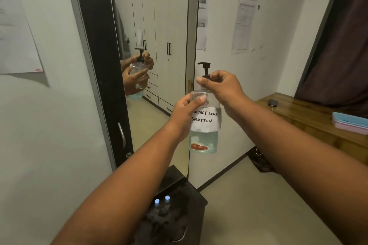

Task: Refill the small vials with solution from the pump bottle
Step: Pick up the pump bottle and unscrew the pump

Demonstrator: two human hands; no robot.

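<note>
I hold a clear pump bottle in the air in front of a mirror; it has a black pump head, a paper label reading "CONTACT LENS SOLUTION" and pale blue liquid in its lower part. My left hand grips the bottle's body from the left. My right hand pinches the black collar below the pump head. Two small vials with pale blue-white tops stand far below on a small dark cabinet, partly behind my left forearm.
A tall mirror in a black frame stands straight ahead against the wall and shows the bottle and hands. A wooden desk at the right carries a blue and pink case and a small black device. Papers hang on the wall.
</note>
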